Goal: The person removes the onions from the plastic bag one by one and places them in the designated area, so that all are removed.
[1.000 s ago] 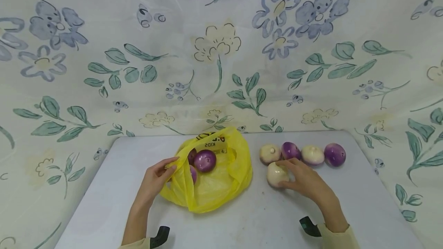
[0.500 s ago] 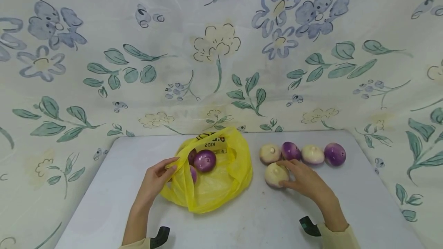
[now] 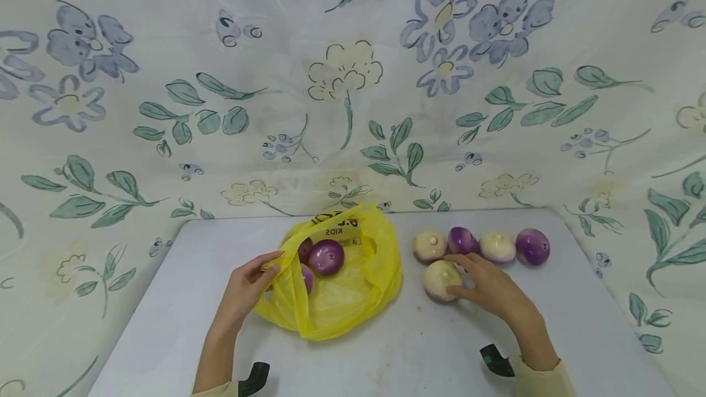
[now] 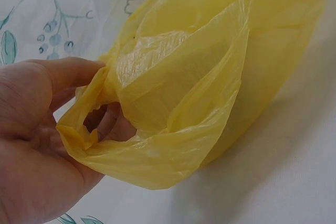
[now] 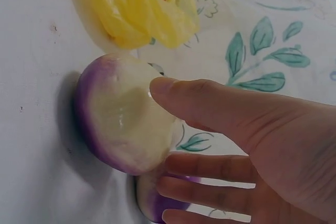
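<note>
My left hand (image 3: 248, 287) pinches the left rim of a yellow plastic bag (image 3: 336, 317), thumb and fingers at its handle loop in the left wrist view. Inside the bag's mouth sit purple turnips (image 3: 326, 257), some partly hidden by the plastic. My right hand (image 3: 491, 287) is at the right side of a cream and purple turnip (image 3: 441, 280) on the table. In the right wrist view the thumb (image 5: 184, 95) overlaps that turnip's upper part, and the other fingers extend nearly straight by its edge, not wrapped round it.
Behind the right hand, several turnips stand in a row: a cream one (image 3: 430, 245), a purple one (image 3: 462, 240), another cream one (image 3: 498, 247) and a purple one (image 3: 532, 247). A flower-patterned cloth (image 3: 347, 127) hangs behind the white table (image 3: 165, 311).
The turnip at my right hand has rolled from a tilt to stem more upward and settled on the table. The right hand's fingers have loosened slightly. The left hand keeps its place.
</note>
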Demonstrator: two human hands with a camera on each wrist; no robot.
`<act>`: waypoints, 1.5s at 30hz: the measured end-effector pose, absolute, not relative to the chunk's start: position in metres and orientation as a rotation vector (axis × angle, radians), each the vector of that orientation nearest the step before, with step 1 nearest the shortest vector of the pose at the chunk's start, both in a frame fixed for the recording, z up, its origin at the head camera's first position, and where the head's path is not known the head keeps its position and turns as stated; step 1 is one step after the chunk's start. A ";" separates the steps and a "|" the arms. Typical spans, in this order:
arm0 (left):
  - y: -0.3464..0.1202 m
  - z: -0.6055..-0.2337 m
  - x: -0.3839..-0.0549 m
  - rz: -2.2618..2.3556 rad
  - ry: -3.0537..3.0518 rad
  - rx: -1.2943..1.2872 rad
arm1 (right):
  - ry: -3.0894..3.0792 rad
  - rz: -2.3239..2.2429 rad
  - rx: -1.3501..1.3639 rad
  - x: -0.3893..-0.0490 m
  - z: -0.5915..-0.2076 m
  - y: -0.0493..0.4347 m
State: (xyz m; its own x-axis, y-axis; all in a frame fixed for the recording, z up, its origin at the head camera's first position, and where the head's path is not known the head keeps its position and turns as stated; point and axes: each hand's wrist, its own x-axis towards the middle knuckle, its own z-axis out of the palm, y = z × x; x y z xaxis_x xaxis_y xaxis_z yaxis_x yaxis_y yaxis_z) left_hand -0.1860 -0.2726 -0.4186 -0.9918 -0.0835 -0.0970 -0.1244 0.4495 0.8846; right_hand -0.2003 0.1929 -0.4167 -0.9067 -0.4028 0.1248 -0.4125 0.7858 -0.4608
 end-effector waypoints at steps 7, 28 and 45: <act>-0.275 -0.417 -0.185 1.602 2.640 -0.208 | -2.945 0.782 0.687 -0.199 -0.412 0.191; -0.282 -0.417 -0.184 1.597 2.659 -0.212 | -2.945 0.780 0.678 -0.197 -0.410 0.192; -0.296 -0.418 -0.184 1.523 2.690 -0.247 | -2.971 0.807 0.647 -0.199 -0.412 0.190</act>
